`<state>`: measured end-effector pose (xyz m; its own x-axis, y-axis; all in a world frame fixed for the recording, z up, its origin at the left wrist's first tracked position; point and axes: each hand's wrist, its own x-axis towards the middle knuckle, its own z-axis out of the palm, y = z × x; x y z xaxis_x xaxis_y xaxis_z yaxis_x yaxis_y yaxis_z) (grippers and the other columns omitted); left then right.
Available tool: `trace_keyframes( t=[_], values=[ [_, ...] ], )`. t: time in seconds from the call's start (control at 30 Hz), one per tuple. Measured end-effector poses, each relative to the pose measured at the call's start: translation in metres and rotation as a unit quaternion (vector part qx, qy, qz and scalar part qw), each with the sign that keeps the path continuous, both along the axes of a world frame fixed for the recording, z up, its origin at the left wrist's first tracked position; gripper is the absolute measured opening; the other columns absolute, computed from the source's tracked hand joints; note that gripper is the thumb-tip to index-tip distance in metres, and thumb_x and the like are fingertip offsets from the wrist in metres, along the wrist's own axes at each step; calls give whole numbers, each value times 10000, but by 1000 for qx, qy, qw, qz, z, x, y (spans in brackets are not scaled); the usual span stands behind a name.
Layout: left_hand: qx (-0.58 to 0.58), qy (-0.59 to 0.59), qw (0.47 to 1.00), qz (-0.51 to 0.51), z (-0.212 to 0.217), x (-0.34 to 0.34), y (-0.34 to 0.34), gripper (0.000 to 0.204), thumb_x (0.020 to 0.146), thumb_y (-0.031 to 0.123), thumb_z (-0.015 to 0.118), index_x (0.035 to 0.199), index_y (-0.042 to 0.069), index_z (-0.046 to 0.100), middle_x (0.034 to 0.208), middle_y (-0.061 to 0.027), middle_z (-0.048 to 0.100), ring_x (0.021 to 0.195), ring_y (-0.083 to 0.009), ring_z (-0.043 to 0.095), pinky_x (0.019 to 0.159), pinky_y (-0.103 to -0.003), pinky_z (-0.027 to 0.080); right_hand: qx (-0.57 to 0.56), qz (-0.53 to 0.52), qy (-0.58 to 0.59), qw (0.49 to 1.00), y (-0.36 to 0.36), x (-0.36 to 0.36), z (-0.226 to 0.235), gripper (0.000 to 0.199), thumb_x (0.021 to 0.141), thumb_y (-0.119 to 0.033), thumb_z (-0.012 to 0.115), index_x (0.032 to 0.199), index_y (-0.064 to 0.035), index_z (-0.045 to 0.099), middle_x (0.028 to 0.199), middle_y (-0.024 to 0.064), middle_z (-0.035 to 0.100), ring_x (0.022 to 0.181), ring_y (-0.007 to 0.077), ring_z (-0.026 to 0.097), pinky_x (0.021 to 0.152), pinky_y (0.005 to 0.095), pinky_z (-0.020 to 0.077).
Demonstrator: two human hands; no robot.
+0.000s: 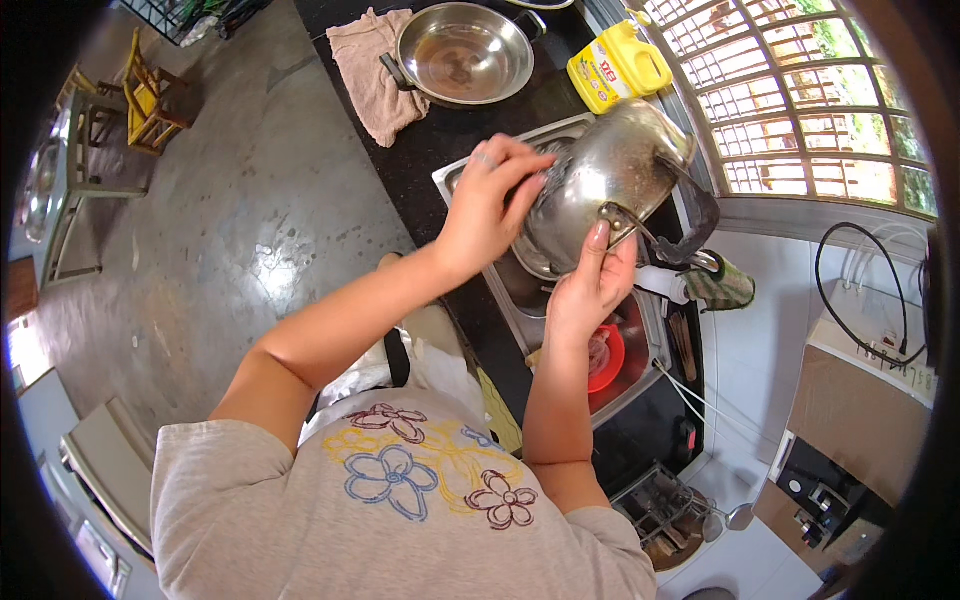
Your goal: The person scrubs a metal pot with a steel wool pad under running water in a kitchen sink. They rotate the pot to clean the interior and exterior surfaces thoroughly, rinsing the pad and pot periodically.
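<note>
A stainless steel kettle with a black-gripped carrying handle is tilted on its side above the sink. My right hand holds it from the near side, thumb pressed on the metal bracket where the handle joins the body. Against the kettle's left side, my left hand is closed on a grey scouring pad that looks like steel wool. Those fingers are bent and partly hide the pad. Inside the sink, close to my right forearm, sits a red plastic bowl.
Beyond the sink, a two-handled steel pan and a pinkish towel lie on the black counter. A yellow jug stands by the barred window. A green striped cloth hangs right of the kettle.
</note>
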<state>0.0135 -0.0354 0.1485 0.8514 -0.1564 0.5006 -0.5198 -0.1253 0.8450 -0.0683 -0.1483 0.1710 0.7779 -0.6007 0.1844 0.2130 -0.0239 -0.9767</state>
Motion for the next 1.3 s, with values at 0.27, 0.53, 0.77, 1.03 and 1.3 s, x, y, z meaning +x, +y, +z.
trace_keyframes(
  t=[0.27,0.53,0.77,1.03,1.3],
  values=[
    [71,-147,986,30,-15,-21,-3,333,730,46,801,1048,111,726,984,-55,605,900,-292,551,763,-378,468,291,60,-45,954,-13,31,9,321,1049,-244,522,1245,10,542,1194,97,611,1081,188,586,954,349,458],
    [146,-159,976,-13,-4,-36,-3,372,698,90,790,1064,128,736,1012,-37,624,927,-282,550,762,-380,497,355,79,-37,931,-9,23,-17,363,1046,-282,527,1291,-15,525,1239,93,585,1173,212,563,993,379,462],
    [137,-159,978,11,17,-16,-12,349,690,88,766,1037,123,737,1030,-36,620,917,-288,544,804,-383,497,358,80,-34,930,5,16,-16,382,1049,-315,500,1326,-53,484,1298,114,554,1178,225,561,992,394,465],
    [129,-163,978,16,18,-14,-8,370,664,70,773,1027,136,740,1038,-30,618,900,-286,545,769,-385,489,340,47,-45,938,17,15,-13,404,1049,-318,509,1320,-19,487,1298,103,544,1171,204,540,992,365,446],
    [97,-172,980,16,13,-2,-7,288,746,76,773,1029,125,744,1019,-42,635,908,-282,556,779,-380,478,265,15,-61,962,1,18,-6,394,1038,-317,521,1306,-30,509,1288,92,577,1166,227,576,997,417,464]
  ],
)
